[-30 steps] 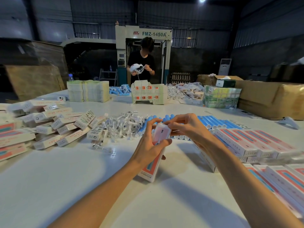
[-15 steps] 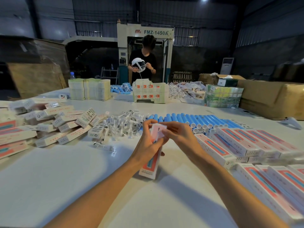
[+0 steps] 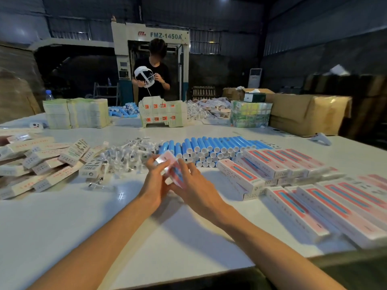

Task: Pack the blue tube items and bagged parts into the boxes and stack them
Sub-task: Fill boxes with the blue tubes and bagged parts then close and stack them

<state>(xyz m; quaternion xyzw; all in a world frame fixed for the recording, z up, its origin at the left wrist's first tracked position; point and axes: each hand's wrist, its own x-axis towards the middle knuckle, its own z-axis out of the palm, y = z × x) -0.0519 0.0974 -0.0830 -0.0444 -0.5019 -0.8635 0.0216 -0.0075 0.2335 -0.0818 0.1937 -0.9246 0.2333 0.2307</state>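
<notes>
Both hands hold one pink and white box [image 3: 172, 168] above the middle of the white table [image 3: 104, 227]. My left hand [image 3: 154, 181] grips its left side and my right hand [image 3: 192, 185] its right side; the box is blurred and tilted. Behind it lies a row of blue tubes [image 3: 209, 146]. Left of the tubes is a heap of clear bagged parts [image 3: 125, 156]. Pink boxes lie in rows at the right [image 3: 261, 164] and near right [image 3: 335, 204].
A loose pile of white boxes [image 3: 41, 162] covers the left of the table. Stacked flat cartons [image 3: 75, 113] and a printed carton sheet [image 3: 163, 114] stand at the far edge. A person [image 3: 152, 70] stands behind the table. Brown cardboard boxes [image 3: 303, 109] sit at the far right.
The box was upright with its end being closed; now it is lifted off the table and tilted between both hands. The view has shifted, showing more of the right rows.
</notes>
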